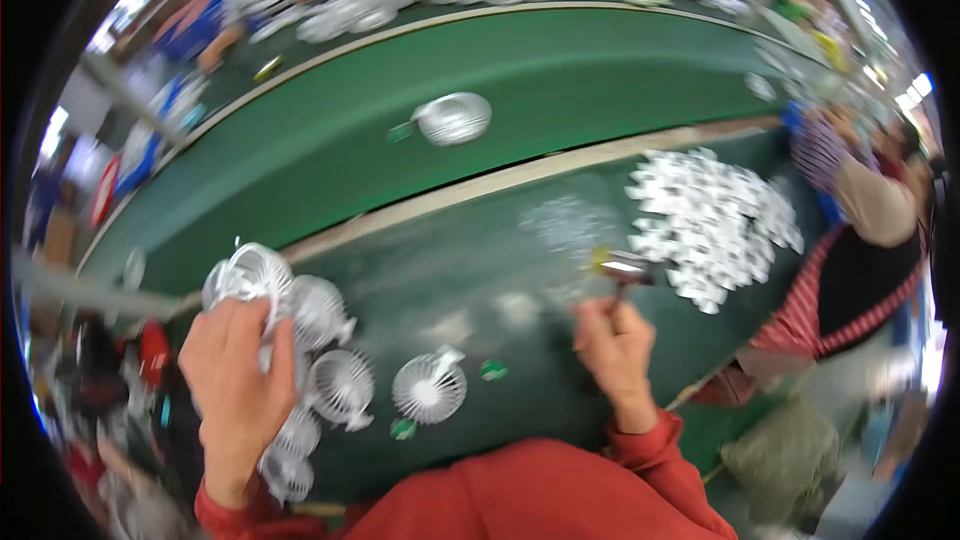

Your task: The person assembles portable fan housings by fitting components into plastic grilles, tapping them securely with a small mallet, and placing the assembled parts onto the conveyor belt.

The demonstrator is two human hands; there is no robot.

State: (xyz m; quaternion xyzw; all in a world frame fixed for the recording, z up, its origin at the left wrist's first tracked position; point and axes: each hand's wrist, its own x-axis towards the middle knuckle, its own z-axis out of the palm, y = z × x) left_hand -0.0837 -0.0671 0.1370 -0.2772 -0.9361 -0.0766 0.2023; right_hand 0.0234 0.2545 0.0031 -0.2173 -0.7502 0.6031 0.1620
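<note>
At the left of the bench, my left hand is closed on a white round fan grille, at the top of a cluster of similar grilles. Blur hides exactly how the fingers sit on it. My right hand grips a small hammer upright by its handle; the head looks metallic with a yellow end. Between the hands, one white grille with a small tab lies flat. Two small green discs lie near it. Beyond the hammer is a patch of small clear pieces.
A heap of small white parts covers the right of the bench. Behind the raised ledge, a green conveyor belt carries a wrapped white item. One person in stripes works across it; another is close on the right.
</note>
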